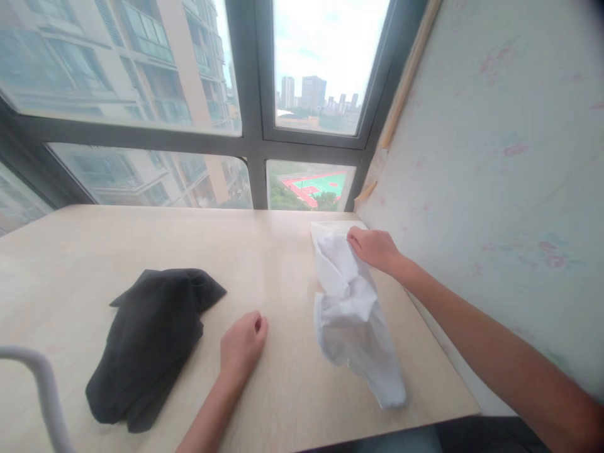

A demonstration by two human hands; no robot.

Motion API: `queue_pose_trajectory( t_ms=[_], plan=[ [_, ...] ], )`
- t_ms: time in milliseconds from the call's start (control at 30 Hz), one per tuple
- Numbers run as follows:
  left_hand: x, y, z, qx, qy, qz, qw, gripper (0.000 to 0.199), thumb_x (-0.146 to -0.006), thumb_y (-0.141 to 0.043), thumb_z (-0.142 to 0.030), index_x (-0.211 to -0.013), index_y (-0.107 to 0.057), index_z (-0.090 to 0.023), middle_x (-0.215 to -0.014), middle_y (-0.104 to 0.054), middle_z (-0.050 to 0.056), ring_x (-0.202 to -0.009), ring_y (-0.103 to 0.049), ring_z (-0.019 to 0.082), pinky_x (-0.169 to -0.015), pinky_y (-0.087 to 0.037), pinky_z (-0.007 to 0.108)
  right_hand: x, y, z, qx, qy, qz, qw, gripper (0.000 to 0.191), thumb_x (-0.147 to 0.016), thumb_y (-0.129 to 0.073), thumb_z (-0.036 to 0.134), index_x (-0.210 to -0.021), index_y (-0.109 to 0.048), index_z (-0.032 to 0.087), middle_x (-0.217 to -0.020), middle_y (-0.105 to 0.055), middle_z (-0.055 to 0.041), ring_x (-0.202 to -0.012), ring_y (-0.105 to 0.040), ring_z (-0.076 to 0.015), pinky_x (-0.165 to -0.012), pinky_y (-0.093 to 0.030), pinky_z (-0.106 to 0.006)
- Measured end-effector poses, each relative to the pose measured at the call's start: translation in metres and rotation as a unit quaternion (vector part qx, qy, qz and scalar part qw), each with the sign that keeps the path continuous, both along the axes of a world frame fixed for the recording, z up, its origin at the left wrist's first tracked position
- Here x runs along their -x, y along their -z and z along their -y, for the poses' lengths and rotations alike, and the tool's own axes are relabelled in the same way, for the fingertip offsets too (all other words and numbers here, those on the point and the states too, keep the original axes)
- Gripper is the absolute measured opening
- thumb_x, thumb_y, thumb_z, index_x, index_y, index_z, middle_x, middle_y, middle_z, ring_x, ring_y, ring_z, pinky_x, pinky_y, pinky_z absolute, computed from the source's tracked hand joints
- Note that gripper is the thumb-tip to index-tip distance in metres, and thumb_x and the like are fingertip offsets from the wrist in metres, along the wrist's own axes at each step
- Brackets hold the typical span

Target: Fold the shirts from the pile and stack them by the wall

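Note:
A crumpled white cloth garment (pixel 349 308) lies on the right part of the pale wooden table (pixel 274 377). My right hand (pixel 375 247) pinches its far upper edge, near the window end. My left hand (pixel 243 343) rests on the table in a loose fist, with nothing visible in it. It lies between the white garment and a black cloth garment (pixel 151 340), touching neither. The black garment is bunched up on the left side of the table. What kind of garment each one is, I cannot tell from the folds.
Beneath the white garment's far end lies a flat whitish sheet (pixel 321 226). A grey curved tube (pixel 40 371) stands at the lower left. Dark-framed windows (pixel 257 126) border the table's far side, and a flower-patterned wall (pixel 495 189) runs along the right.

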State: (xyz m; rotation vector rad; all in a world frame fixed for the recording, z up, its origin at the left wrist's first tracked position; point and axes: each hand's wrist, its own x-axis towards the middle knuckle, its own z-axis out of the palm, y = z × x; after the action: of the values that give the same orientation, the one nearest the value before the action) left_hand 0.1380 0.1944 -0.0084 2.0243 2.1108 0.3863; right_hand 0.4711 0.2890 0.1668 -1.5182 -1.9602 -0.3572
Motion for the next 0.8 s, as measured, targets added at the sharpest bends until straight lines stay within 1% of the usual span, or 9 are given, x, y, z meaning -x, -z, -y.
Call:
queue_pose_trajectory(
  t_ms=[100,333,400,433,500,567,667,733,800],
  plan=[
    [0.000,0.000,0.000,0.002,-0.001,0.003,1.000,0.031,-0.093,-0.039,-0.039,-0.070,-0.049,-0.021,-0.071,-0.061,0.001,-0.061,-0.048,0.015,-0.057,-0.016,0.030,0.011,0.002,0.017,0.002,-0.021,-0.022,1.000,0.008,-0.088,-0.055,0.023,-0.084,-0.061,0.022,-0.070,-0.069,0.0015,-0.059,-0.062,-0.0140,-0.057,-0.040,-0.024],
    [0.001,-0.001,0.001,0.000,0.000,0.011,1.000,0.032,-0.093,-0.040,-0.040,-0.070,-0.051,-0.022,-0.072,-0.062,0.001,-0.062,-0.048,0.016,-0.057,-0.017,0.029,0.020,-0.089,0.067,-0.145,-0.092,-0.115,0.978,0.008,-0.090,-0.059,0.029,-0.088,-0.063,0.022,-0.081,-0.069,-0.0010,-0.075,-0.068,-0.0155,-0.069,-0.051,-0.026],
    [0.001,-0.001,0.002,-0.007,-0.002,0.016,1.000,0.031,-0.093,-0.041,-0.039,-0.070,-0.051,-0.021,-0.071,-0.061,0.001,-0.062,-0.047,0.015,-0.057,-0.017,0.029,0.020,-0.095,0.079,-0.238,-0.061,-0.201,0.948,0.011,-0.091,-0.057,0.032,-0.092,-0.062,0.022,-0.085,-0.067,-0.0023,-0.078,-0.066,-0.0155,-0.071,-0.051,-0.028],
    [0.001,-0.001,0.002,-0.011,-0.003,0.020,1.000,0.031,-0.093,-0.041,-0.039,-0.069,-0.051,-0.021,-0.070,-0.061,0.001,-0.061,-0.047,0.015,-0.057,-0.017,0.029,0.022,-0.087,0.083,-0.265,-0.041,-0.247,0.931,0.014,-0.093,-0.053,0.034,-0.096,-0.060,0.022,-0.088,-0.066,-0.0031,-0.080,-0.065,-0.0157,-0.071,-0.051,-0.028],
    [0.001,-0.002,0.004,-0.020,-0.004,0.029,0.999,0.031,-0.092,-0.042,-0.038,-0.068,-0.050,-0.021,-0.069,-0.060,0.001,-0.061,-0.046,0.015,-0.057,-0.017,0.029,0.029,-0.054,0.090,-0.256,-0.013,-0.302,0.918,0.021,-0.096,-0.042,0.035,-0.099,-0.058,0.022,-0.088,-0.064,-0.0037,-0.079,-0.062,-0.0166,-0.067,-0.048,-0.029],
    [0.000,-0.002,0.005,-0.031,0.000,0.041,0.999,0.031,-0.092,-0.043,-0.037,-0.067,-0.050,-0.021,-0.068,-0.059,0.001,-0.060,-0.046,0.015,-0.057,-0.017,0.029,0.039,-0.006,0.095,-0.068,-0.059,-0.239,0.967,0.021,-0.092,-0.044,0.035,-0.086,-0.061,0.024,-0.074,-0.064,-0.0017,-0.066,-0.059,-0.0165,-0.059,-0.044,-0.027],
    [0.002,-0.002,0.007,-0.044,0.006,0.066,0.997,0.031,-0.092,-0.043,-0.036,-0.066,-0.051,-0.020,-0.068,-0.060,0.001,-0.060,-0.047,0.015,-0.057,-0.019,0.029,0.048,0.054,0.104,0.099,-0.079,-0.177,0.976,0.014,-0.083,-0.057,0.032,-0.072,-0.062,0.025,-0.057,-0.061,0.0009,-0.054,-0.057,-0.0157,-0.055,-0.040,-0.026],
    [0.004,-0.002,0.006,-0.053,0.006,0.091,0.994,0.030,-0.091,-0.044,-0.036,-0.067,-0.053,-0.021,-0.069,-0.061,0.001,-0.061,-0.049,0.015,-0.057,-0.023,0.029,0.046,0.070,0.110,0.157,-0.056,-0.196,0.966,0.015,-0.085,-0.054,0.031,-0.079,-0.066,0.024,-0.069,-0.069,-0.0020,-0.064,-0.063,-0.0179,-0.062,-0.044,-0.027],
    [0.003,-0.005,0.007,-0.065,0.000,0.126,0.990,0.028,-0.092,-0.042,-0.035,-0.075,-0.058,-0.021,-0.075,-0.065,0.002,-0.066,-0.053,0.016,-0.060,-0.032,0.027,0.040,0.067,0.114,0.166,-0.035,-0.255,0.952,0.020,-0.088,-0.050,0.032,-0.087,-0.067,0.022,-0.083,-0.073,-0.0050,-0.076,-0.067,-0.0202,-0.070,-0.049,-0.030]
  ],
)
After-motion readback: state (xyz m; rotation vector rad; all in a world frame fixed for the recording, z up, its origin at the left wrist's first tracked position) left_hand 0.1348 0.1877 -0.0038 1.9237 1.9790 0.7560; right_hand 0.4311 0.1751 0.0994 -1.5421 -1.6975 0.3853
